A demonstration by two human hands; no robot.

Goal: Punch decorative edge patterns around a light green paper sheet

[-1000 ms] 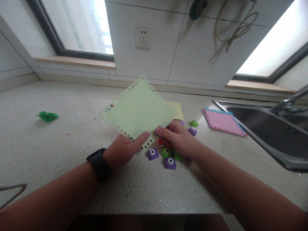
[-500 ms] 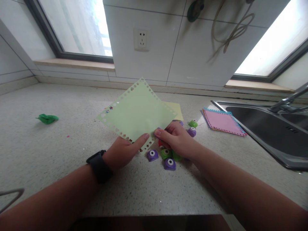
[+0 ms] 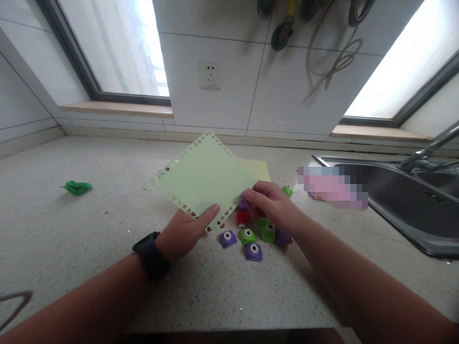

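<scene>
My left hand grips a pale green sheet of paper by its lower edge, thumb on top. Small shapes, stars and hearts among them, are punched along the sheet's edges. Between the thumb and fingers of my right hand is a purple craft punch, at the sheet's lower right edge. Whether the paper sits in its slot I cannot tell. Below lie a red punch, a green punch, a purple punch and several others.
A yellow sheet lies partly under the green one. To the right, a blurred pink stack rests beside the steel sink. A crumpled green piece lies at the left. Behind the counter, the tiled wall carries a socket.
My right hand has shifted up and right along the sheet's lower right edge with the purple punch, uncovering the red and green punches. The view has tilted up slightly.
</scene>
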